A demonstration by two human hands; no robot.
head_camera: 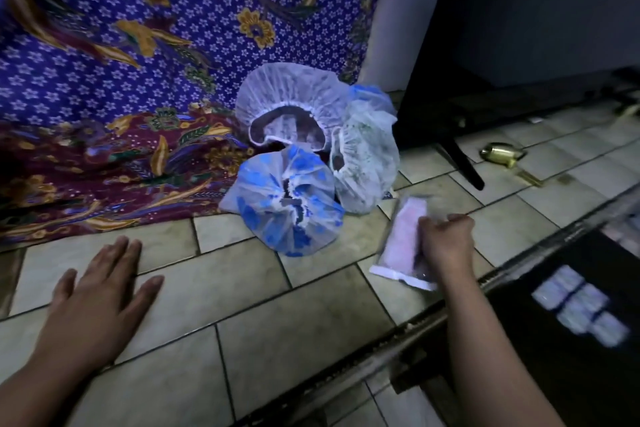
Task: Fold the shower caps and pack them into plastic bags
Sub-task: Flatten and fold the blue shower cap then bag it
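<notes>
Head view: one cap bagged, three loose on the tiled floor.
Left hand lies flat on the tiles at near left, fingers straight and spread, holding nothing. Right hand, fingers curled, grips a clear plastic bag with a folded pink shower cap inside, blurred, right of centre. Just left of it lies a blue shower cap, with a white shower cap and a speckled shower cap farther back, overlapping a purple patterned cloth.

A plastic bag is being gripped by the right hand. The left hand is being held out flat, low by the floor.
</notes>
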